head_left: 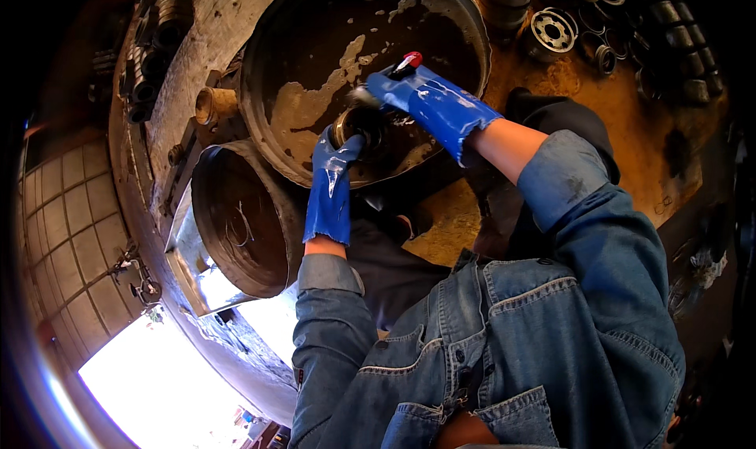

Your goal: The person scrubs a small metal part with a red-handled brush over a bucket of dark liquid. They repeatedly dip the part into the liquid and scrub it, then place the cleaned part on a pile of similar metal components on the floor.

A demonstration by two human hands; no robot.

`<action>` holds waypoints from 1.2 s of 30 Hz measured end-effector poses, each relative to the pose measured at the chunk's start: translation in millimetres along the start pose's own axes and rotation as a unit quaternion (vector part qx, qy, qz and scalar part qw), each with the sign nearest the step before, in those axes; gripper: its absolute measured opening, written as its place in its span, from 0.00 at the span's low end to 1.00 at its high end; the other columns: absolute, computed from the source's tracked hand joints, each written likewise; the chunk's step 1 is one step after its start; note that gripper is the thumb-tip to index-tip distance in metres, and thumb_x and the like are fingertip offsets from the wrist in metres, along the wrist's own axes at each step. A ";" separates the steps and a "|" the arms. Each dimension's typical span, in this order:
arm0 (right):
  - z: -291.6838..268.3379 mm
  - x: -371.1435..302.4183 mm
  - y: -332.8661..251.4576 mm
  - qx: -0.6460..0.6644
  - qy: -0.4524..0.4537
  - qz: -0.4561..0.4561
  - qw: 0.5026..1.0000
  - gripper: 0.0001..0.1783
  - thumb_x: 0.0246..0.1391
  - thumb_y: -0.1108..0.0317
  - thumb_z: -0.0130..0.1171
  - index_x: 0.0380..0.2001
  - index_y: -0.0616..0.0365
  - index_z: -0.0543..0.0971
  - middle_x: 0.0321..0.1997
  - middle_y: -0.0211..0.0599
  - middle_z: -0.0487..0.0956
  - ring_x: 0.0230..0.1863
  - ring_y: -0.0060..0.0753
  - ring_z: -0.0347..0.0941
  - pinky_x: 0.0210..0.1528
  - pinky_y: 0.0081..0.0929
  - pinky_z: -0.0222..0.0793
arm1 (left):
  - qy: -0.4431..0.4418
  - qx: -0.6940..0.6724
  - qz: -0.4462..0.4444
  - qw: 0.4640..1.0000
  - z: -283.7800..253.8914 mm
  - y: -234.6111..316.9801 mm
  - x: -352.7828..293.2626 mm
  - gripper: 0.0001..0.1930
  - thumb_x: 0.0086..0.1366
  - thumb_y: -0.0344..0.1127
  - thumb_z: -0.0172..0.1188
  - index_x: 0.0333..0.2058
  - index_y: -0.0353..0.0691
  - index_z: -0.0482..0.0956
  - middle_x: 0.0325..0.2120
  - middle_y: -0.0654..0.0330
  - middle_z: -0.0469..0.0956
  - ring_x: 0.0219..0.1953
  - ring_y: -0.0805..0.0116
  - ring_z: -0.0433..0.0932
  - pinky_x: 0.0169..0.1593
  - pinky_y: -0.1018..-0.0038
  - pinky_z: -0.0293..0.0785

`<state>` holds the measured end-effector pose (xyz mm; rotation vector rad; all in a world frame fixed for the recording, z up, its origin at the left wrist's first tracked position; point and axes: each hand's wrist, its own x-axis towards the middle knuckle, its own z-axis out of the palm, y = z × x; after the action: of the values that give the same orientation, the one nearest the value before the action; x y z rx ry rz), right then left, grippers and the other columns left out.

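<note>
My left hand (332, 173), in a wet blue rubber glove, grips a round hollow metal part (343, 128) with a shiny rim. The part is tilted over the near side of a large round metal basin (250, 118) of dark liquid with patches of pale foam (340, 79). In my right hand (429, 98), also gloved in blue, is a brush with a red handle end (411, 58). Its blurred bristles (363, 96) are just above the part's rim; whether they touch it I cannot tell. The right fingers are closed around the handle.
A smaller dark tub (279, 213) with a loop of wire inside stands left of the basin. Beside the basin is a rusty can (214, 106). Metal rings and a holed wheel-like part (553, 31) lie at the far right, near stacked dark cylinders (679, 38). More cylindrical parts (143, 90) sit far left.
</note>
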<state>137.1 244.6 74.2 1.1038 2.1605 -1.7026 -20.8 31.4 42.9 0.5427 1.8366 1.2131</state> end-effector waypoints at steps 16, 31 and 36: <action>34.1 -1.4 -7.2 0.145 -0.019 -0.114 0.983 0.21 0.63 0.53 0.61 0.42 0.63 0.82 0.34 0.46 0.84 0.39 0.38 0.83 0.47 0.32 0.80 | -0.005 -0.034 -0.008 0.999 -1.4 -15.5 2.3 0.33 0.53 0.23 0.73 0.60 0.34 0.77 0.46 0.55 0.85 0.45 0.63 0.84 0.51 0.69 0.82; 6.5 -96.5 -15.9 0.292 0.019 -0.038 0.955 0.27 0.71 0.47 0.52 0.48 0.63 0.81 0.41 0.44 0.84 0.41 0.36 0.77 0.50 0.32 0.71 | 0.117 -0.210 -0.113 0.964 4.8 -8.5 -6.6 0.24 0.71 0.40 0.61 0.62 0.36 0.75 0.53 0.54 0.82 0.53 0.58 0.82 0.58 0.64 0.81; 34.0 -87.5 -5.8 0.303 -0.058 0.018 0.951 0.27 0.68 0.46 0.54 0.45 0.64 0.81 0.39 0.40 0.83 0.38 0.33 0.76 0.45 0.31 0.70 | 0.086 -0.163 -0.075 0.980 -7.9 -20.5 -3.9 0.24 0.77 0.47 0.57 0.61 0.34 0.76 0.54 0.53 0.82 0.53 0.57 0.82 0.59 0.64 0.80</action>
<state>185.4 175.4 115.9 1.1114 1.5634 -2.4268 -23.3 15.4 27.5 0.1171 1.7331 1.4566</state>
